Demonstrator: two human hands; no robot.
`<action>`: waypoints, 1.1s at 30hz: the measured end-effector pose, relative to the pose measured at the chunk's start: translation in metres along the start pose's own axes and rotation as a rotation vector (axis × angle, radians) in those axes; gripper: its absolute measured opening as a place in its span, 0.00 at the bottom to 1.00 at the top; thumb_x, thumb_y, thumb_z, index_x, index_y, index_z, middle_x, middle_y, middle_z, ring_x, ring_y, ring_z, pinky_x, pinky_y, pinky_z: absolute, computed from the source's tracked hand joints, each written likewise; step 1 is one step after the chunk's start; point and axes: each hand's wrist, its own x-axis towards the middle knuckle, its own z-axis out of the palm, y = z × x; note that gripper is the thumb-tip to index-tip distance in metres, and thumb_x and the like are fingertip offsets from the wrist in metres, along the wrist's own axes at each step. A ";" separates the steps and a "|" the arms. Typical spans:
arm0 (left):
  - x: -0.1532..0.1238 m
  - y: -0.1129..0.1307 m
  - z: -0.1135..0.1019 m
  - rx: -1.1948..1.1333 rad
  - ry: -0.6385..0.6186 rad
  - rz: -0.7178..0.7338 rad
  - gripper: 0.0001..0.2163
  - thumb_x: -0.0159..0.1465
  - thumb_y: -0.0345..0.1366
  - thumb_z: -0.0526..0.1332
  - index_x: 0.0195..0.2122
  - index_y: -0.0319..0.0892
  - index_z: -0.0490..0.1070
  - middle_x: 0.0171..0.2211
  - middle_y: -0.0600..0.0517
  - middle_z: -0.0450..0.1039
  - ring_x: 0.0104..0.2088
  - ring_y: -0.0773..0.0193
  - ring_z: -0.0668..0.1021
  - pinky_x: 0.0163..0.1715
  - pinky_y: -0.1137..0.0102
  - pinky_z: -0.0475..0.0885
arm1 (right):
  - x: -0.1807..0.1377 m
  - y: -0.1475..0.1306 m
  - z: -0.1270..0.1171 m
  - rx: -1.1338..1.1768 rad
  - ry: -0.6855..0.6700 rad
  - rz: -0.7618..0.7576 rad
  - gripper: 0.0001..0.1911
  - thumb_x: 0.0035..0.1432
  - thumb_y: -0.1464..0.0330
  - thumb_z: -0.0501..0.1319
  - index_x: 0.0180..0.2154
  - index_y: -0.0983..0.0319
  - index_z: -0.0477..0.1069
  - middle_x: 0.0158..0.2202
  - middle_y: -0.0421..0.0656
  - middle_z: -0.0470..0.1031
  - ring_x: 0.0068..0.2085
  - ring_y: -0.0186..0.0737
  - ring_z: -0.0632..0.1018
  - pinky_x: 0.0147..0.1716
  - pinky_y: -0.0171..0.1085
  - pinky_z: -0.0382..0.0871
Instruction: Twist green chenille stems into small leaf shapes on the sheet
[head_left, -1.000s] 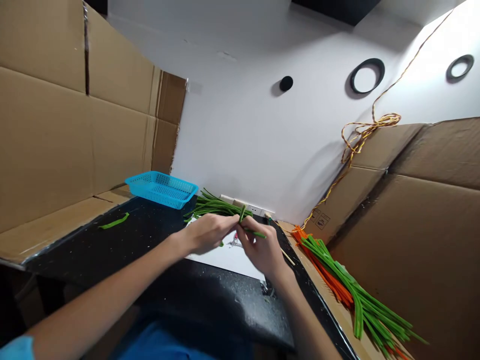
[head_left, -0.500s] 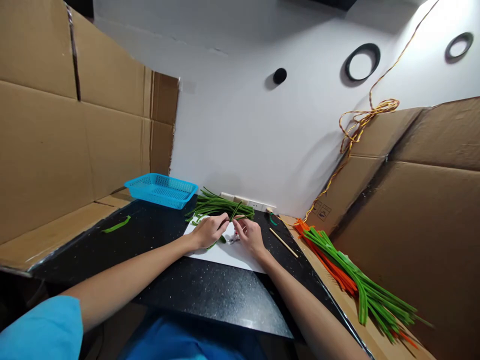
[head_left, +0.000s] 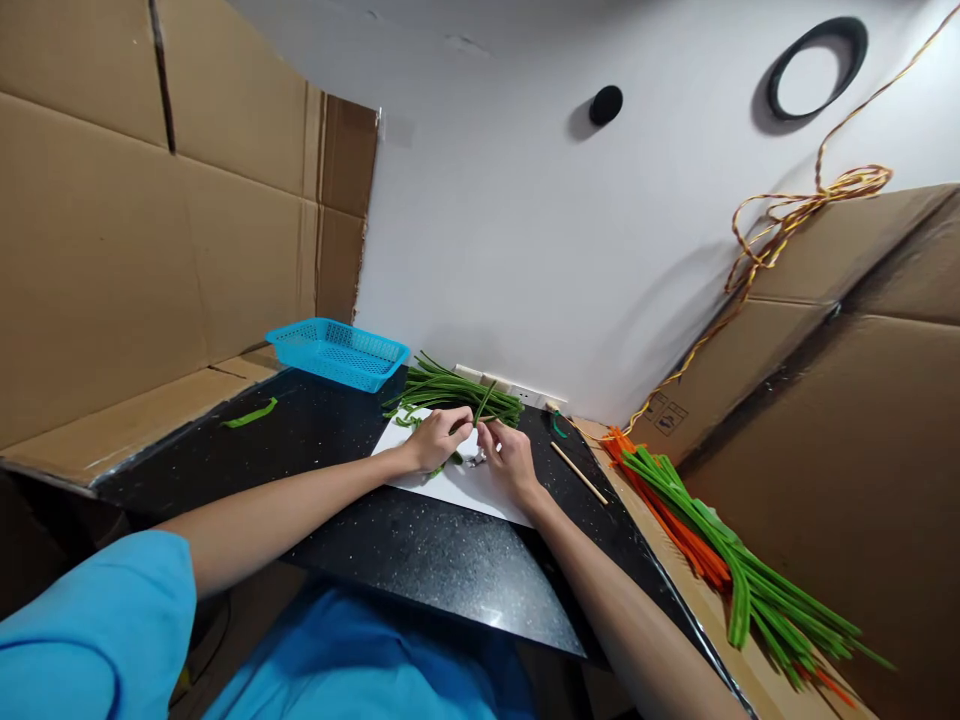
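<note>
Green and flexible-looking, the thin green strip [head_left: 484, 403] sits at centre frame. Your left hand [head_left: 437, 440] and right hand [head_left: 511, 462] meet over the far edge of the white paper sheet [head_left: 450, 488]. The fingertips of both are closed on the strip's lower end, fingers curled in, not spread and not flat. Its free end slants up toward the heap of loose green strips [head_left: 454, 388] behind. Risk 1: you grip a short length at one end only, so in my judgement the strip may slip or kink if your hands pull unevenly. Risk 2: the free end lies against or just in front of the heap, and I cannot tell which. Lifting it could drag neighbouring strips onto the sheet. Risk 3: a small shiny item [head_left: 475, 461] lies on the sheet between your hands, too small to identify. A dropped wrist could push it onto the black speckled countertop [head_left: 420, 565]. Risk 4: the thin wooden stick [head_left: 579, 473] lies just right of your right hand. An outward sweep could roll it toward the bundle of long green and orange strips [head_left: 712, 555] on the brown cardboard at lower right. Low concern: the blue plastic mesh basket [head_left: 337, 352] at centre left and the stray green scrap [head_left: 251, 413] are well apart from both hands.
</note>
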 end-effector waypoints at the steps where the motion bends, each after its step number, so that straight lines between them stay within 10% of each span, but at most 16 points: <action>1: 0.001 0.002 0.001 -0.052 0.021 -0.016 0.12 0.69 0.42 0.56 0.29 0.42 0.65 0.24 0.56 0.63 0.27 0.65 0.66 0.31 0.69 0.57 | 0.001 -0.002 0.000 0.057 0.016 0.028 0.22 0.70 0.52 0.54 0.32 0.59 0.75 0.25 0.43 0.76 0.26 0.40 0.75 0.31 0.36 0.65; 13: 0.011 -0.001 0.010 -0.665 0.031 -0.504 0.14 0.55 0.45 0.68 0.26 0.40 0.70 0.16 0.60 0.55 0.15 0.74 0.55 0.18 0.73 0.44 | 0.010 -0.010 -0.002 0.791 -0.003 0.325 0.21 0.49 0.52 0.75 0.34 0.61 0.76 0.24 0.38 0.75 0.17 0.30 0.69 0.16 0.32 0.62; 33: 0.007 -0.003 0.008 -0.689 -0.031 -0.446 0.13 0.59 0.43 0.67 0.29 0.37 0.75 0.23 0.53 0.68 0.17 0.74 0.60 0.17 0.73 0.44 | 0.013 -0.003 -0.001 0.963 0.149 0.476 0.24 0.46 0.52 0.77 0.34 0.60 0.71 0.28 0.35 0.73 0.19 0.29 0.69 0.16 0.32 0.66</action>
